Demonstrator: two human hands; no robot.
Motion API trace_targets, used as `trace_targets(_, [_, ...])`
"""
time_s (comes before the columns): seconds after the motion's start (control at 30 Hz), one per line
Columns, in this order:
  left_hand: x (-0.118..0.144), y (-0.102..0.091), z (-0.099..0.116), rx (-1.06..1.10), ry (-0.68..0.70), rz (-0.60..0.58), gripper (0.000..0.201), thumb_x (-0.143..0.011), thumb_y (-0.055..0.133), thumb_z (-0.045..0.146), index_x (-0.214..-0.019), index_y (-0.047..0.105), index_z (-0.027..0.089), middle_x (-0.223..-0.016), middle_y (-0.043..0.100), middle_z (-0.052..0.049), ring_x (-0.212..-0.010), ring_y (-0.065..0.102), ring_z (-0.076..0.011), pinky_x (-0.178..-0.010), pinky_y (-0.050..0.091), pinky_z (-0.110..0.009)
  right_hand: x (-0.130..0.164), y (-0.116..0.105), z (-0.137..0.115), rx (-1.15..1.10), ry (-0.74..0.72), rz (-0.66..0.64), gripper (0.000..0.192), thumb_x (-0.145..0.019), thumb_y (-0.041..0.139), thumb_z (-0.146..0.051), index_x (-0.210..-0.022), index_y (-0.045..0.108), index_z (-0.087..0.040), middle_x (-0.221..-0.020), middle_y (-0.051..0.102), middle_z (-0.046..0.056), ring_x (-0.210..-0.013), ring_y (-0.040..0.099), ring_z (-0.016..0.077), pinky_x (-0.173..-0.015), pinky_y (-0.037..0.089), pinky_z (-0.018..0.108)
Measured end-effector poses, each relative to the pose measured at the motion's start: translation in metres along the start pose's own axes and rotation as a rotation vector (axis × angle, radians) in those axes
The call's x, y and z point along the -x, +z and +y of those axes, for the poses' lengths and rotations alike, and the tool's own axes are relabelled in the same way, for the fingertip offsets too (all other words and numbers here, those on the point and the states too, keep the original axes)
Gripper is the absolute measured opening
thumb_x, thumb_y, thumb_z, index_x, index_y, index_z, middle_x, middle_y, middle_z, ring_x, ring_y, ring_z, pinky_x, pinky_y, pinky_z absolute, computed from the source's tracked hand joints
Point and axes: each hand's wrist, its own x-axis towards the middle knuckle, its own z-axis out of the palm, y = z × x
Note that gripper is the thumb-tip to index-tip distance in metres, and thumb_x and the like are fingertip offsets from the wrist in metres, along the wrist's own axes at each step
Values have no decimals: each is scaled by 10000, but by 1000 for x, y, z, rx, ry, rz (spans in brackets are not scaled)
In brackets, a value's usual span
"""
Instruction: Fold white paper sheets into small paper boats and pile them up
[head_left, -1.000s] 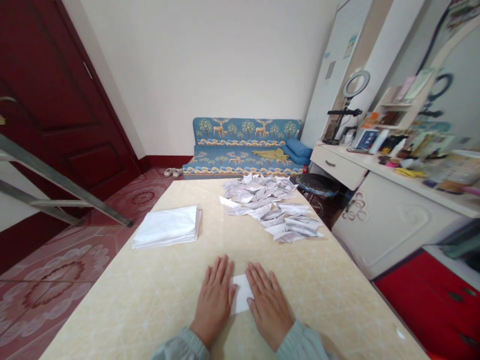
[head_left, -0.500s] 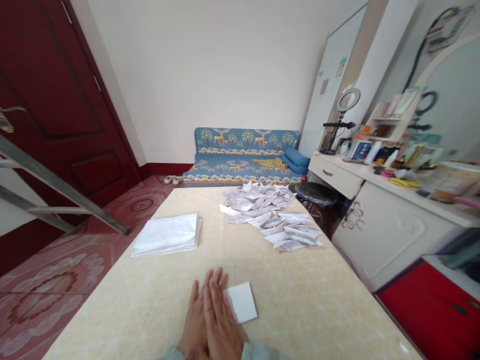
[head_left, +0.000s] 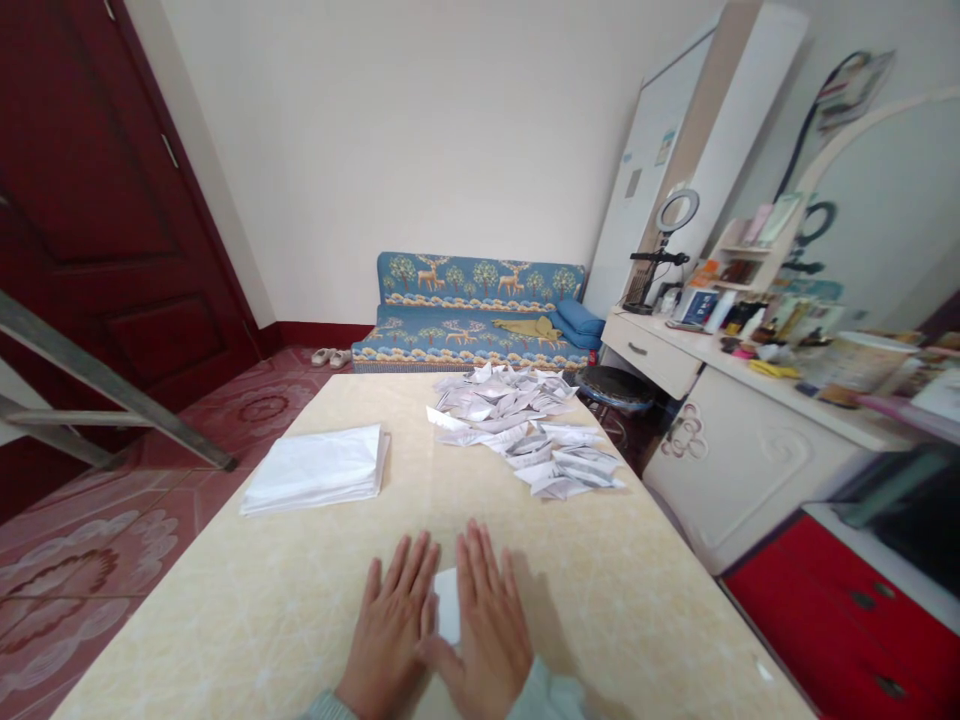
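Left hand (head_left: 390, 630) and right hand (head_left: 484, 625) lie flat, fingers spread, pressing a small folded white paper sheet (head_left: 448, 605) onto the near edge of the glossy beige table (head_left: 300, 590), apparently to flatten its crease. The hands cover most of the sheet, so its fold cannot be made out.

lower centre, a matt white folded paper (head_left: 448, 612) lies on a glossy, smooth cream marble-look table (head_left: 300, 590). centre left, a matt paper stack (head_left: 315, 468); upper centre, a patterned cloth sofa (head_left: 472, 310); upper left, a satin dark-red wooden door (head_left: 105, 220).
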Motion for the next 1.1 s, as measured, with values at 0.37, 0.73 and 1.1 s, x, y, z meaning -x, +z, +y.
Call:
trace_targets(0.37, [-6,-12,5,63,-34,-55,519,-890,322,252,-1404,249,271,-1462,292,-27,-1339,258,-258,-1041,222,-492,7,-33,85,175,463,-277,800,-764,538,-435,-1400,260,-37,-1470,128,169,-1368,108,314,-1096,54,530])
trace_targets(0.73, [-3,-8,2,38,-12,-64,533,-889,323,251,-1413,228,257,-1473,264,-20,-1351,228,-250,-1041,212,-492,12,12,49,48,209,-187,836,-776,523,-489,-1427,187,-85,-1484,82,129,-1372,73,313,-1089,87,539])
trace_targets(1.1, [-31,-35,5,322,-133,-172,278,-790,543,265,-1056,610,220,-1095,591,-68,-1004,537,-202,-858,420,-319,-4,1,86,144,364,-109,738,-835,405,-476,-1423,209,-75,-1497,51,94,-1385,34,254,-1094,21,497])
